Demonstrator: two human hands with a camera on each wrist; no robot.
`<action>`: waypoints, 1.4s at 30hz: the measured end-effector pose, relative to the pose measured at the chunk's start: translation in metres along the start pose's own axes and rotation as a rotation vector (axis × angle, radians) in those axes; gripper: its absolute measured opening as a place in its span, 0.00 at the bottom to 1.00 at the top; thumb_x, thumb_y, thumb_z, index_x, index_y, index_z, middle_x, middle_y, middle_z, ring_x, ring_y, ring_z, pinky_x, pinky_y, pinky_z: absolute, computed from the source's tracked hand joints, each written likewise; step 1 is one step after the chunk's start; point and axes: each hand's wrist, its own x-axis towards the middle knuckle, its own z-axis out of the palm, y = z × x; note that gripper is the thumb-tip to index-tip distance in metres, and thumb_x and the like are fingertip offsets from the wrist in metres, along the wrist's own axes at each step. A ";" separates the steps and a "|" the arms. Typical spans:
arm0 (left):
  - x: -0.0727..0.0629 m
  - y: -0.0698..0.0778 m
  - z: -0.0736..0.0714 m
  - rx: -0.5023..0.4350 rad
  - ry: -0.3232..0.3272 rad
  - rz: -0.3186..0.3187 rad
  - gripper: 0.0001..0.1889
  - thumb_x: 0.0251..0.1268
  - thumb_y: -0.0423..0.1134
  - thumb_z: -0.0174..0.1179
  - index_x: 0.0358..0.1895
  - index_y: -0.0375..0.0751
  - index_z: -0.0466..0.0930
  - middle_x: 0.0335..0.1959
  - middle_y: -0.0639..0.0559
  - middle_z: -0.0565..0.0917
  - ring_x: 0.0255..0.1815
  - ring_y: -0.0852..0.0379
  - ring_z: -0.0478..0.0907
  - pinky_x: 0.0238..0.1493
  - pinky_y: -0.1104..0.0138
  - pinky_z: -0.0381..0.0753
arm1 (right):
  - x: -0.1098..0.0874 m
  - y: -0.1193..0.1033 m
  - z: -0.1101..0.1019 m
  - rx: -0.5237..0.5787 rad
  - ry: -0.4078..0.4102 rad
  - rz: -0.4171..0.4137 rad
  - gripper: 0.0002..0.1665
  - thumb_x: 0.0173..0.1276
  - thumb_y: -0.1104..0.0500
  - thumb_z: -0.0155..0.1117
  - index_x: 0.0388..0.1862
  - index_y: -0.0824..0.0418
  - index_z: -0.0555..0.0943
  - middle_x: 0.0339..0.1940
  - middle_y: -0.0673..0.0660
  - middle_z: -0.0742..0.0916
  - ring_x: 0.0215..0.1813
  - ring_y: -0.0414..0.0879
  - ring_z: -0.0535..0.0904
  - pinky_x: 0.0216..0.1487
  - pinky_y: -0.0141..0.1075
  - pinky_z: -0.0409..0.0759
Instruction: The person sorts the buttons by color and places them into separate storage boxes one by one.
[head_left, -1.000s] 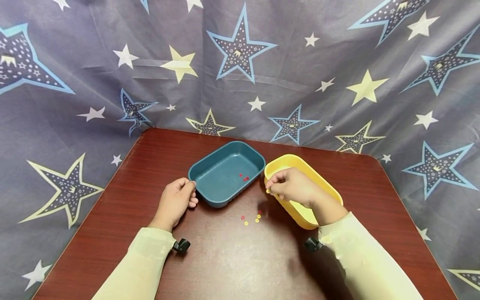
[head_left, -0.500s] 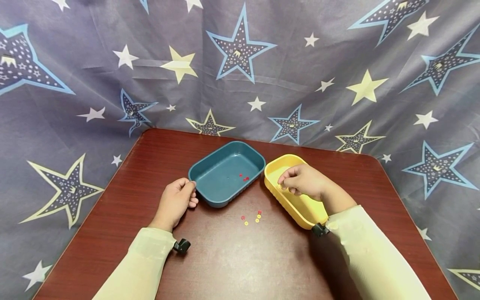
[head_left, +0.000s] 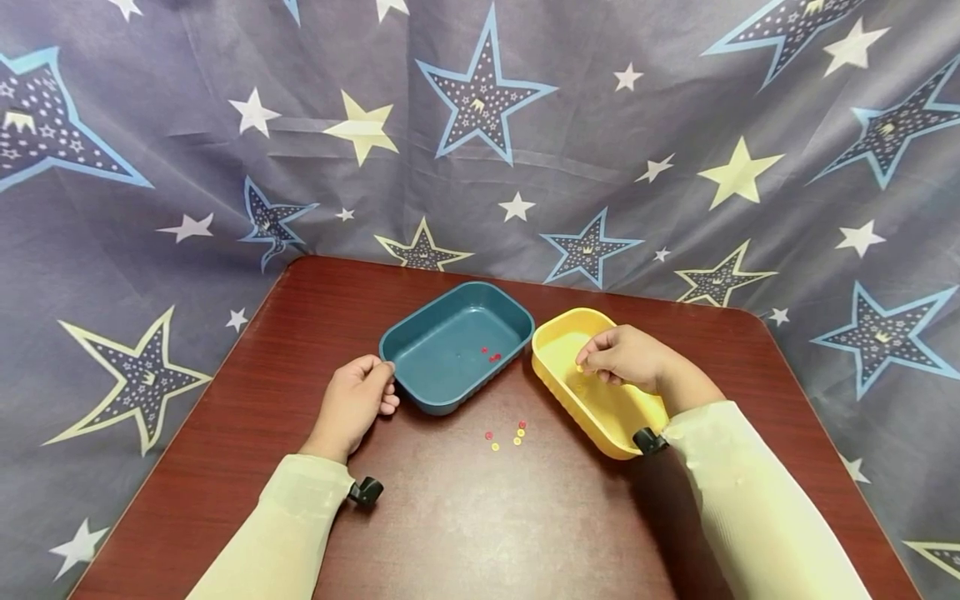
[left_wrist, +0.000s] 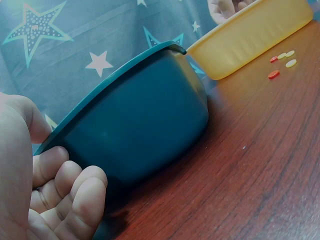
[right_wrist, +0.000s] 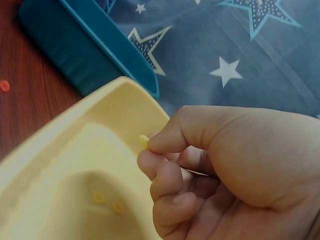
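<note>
My left hand [head_left: 354,407] pinches the near-left rim of a dark teal plastic basin [head_left: 431,358], thumb on the rim and fingers curled under it. Several red buttons [head_left: 495,358] lie on the basin's floor toward its right side. Over the inside of a yellow basin [head_left: 564,400], my right hand [head_left: 628,360] holds a small yellow button [right_wrist: 143,141] between thumb and forefinger. Two more yellow buttons [right_wrist: 98,197] rest on the floor of that basin, below the fingers in the right wrist view.
On the reddish-brown table [head_left: 435,517], in front of the basins, lie two red buttons [head_left: 489,436] and three yellow buttons [head_left: 517,441]. The basins stand with their near corners almost together. A star-patterned curtain [head_left: 420,183] hangs behind the table and at both sides.
My right hand has moved rightward from the yellow basin's left rim to over its inside, still pinching the yellow button. The left hand stays at the teal basin's rim.
</note>
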 end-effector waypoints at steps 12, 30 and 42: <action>-0.001 0.000 0.001 0.001 0.011 0.004 0.18 0.85 0.45 0.61 0.34 0.36 0.78 0.30 0.47 0.82 0.25 0.57 0.86 0.31 0.65 0.94 | 0.007 0.012 -0.002 -0.029 0.009 0.075 0.12 0.77 0.63 0.71 0.52 0.72 0.88 0.32 0.53 0.90 0.30 0.42 0.77 0.30 0.30 0.78; -0.001 0.000 0.002 0.000 -0.001 0.001 0.18 0.86 0.45 0.60 0.35 0.35 0.77 0.30 0.46 0.82 0.25 0.56 0.86 0.31 0.66 0.93 | 0.006 0.022 0.002 0.019 0.013 0.078 0.14 0.81 0.63 0.68 0.56 0.73 0.88 0.37 0.54 0.90 0.32 0.42 0.77 0.31 0.31 0.79; -0.002 0.002 0.001 0.006 -0.002 0.004 0.19 0.86 0.46 0.60 0.35 0.35 0.78 0.30 0.49 0.82 0.25 0.58 0.86 0.32 0.67 0.93 | -0.004 0.003 0.006 -0.041 0.046 -0.008 0.14 0.79 0.63 0.70 0.54 0.74 0.86 0.32 0.55 0.87 0.31 0.44 0.78 0.30 0.31 0.79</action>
